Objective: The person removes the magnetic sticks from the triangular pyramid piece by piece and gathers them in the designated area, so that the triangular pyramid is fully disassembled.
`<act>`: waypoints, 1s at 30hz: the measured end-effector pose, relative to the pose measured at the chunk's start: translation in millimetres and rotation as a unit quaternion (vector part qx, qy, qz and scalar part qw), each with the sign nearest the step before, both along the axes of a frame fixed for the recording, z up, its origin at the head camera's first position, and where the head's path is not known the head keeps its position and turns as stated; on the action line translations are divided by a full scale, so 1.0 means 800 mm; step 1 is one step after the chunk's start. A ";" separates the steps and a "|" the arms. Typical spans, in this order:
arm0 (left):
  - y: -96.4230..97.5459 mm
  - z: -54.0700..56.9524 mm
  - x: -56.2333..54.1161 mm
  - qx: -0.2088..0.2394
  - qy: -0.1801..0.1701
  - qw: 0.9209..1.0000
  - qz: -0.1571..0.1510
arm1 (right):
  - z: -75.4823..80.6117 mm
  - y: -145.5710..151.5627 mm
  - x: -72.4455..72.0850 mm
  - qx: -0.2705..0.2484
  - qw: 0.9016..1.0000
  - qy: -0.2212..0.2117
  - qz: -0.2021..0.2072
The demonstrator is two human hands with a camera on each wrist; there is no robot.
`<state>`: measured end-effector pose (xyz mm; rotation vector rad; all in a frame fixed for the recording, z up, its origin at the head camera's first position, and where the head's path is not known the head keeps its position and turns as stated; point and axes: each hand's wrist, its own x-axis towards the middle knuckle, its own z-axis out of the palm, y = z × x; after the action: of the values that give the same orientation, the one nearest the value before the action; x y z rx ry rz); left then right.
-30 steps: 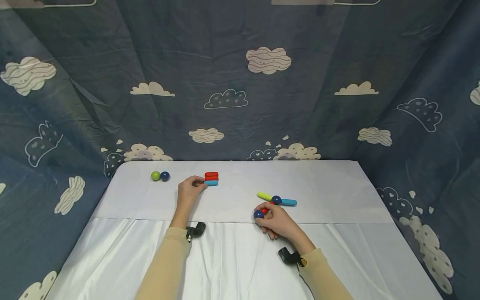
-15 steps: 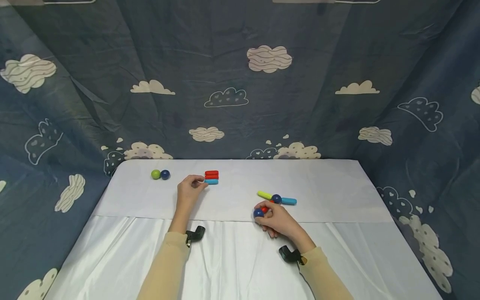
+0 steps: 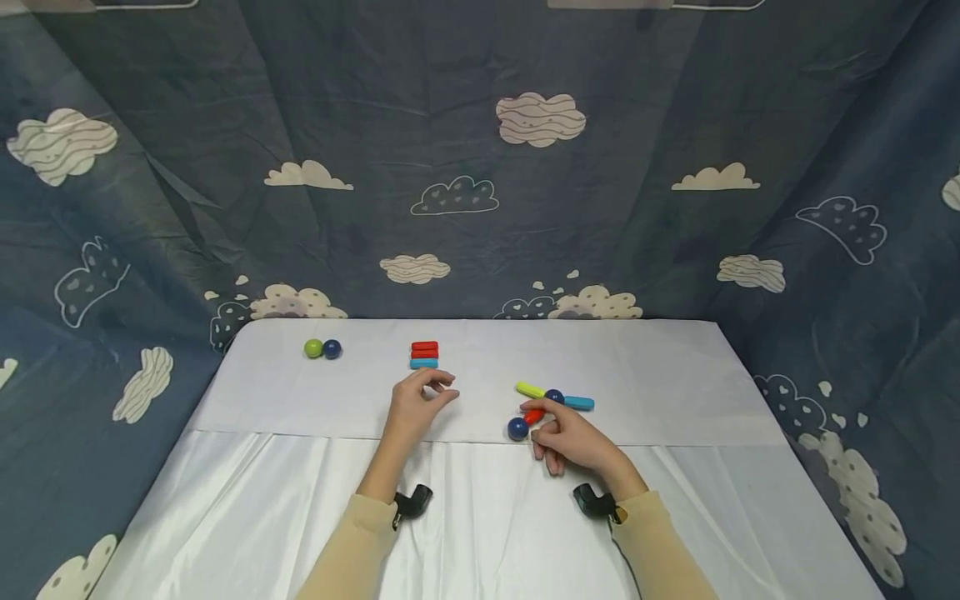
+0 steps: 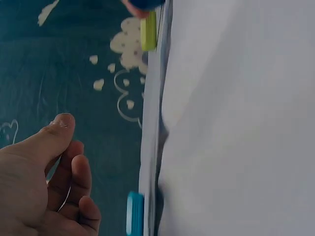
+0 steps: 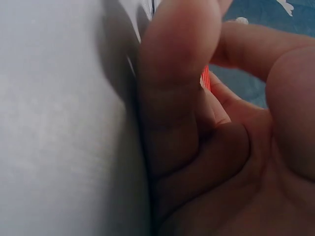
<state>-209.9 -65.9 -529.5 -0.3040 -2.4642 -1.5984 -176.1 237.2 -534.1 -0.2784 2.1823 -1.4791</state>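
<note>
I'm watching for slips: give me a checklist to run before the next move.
1. Left hand free: ok, nothing between its fingers.
2. Sticks near it: ok, two red sticks and a light blue stick lie just beyond.
3. Right hand gripping the single red stick: cannot tell, contact unclear.
4. Yellow-green stick firmly joined to the central ball: cannot tell.
5. Green ball beside left hand: not ok, it's farther left.

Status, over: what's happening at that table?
Left grip empty. Right grip at red stick, hold unclear. Dark-blue ball at stick's near end. No obstruction visible.
</note>
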 end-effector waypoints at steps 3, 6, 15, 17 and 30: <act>0.017 -0.001 0.010 -0.013 -0.003 0.999 -0.029 | -0.002 0.000 -0.001 0.002 1.000 -0.002 -0.008; 0.032 -0.003 0.019 -0.038 -0.005 0.998 -0.057 | -0.005 -0.001 -0.001 0.012 1.000 0.000 -0.021; 0.053 -0.005 0.034 -0.071 -0.042 0.989 -0.127 | -0.008 -0.007 -0.002 0.035 0.999 0.021 -0.032; 0.054 -0.005 0.035 -0.078 -0.052 0.987 -0.131 | -0.008 -0.010 -0.001 0.040 0.998 0.024 -0.036; 0.062 -0.013 0.038 -0.106 -0.067 0.981 -0.150 | -0.006 -0.043 0.009 0.070 0.991 0.094 -0.069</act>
<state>-179.8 -16.5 -540.3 -0.6488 -2.8101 -1.5012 -168.8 203.0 -538.9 -0.2315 2.4886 -1.4131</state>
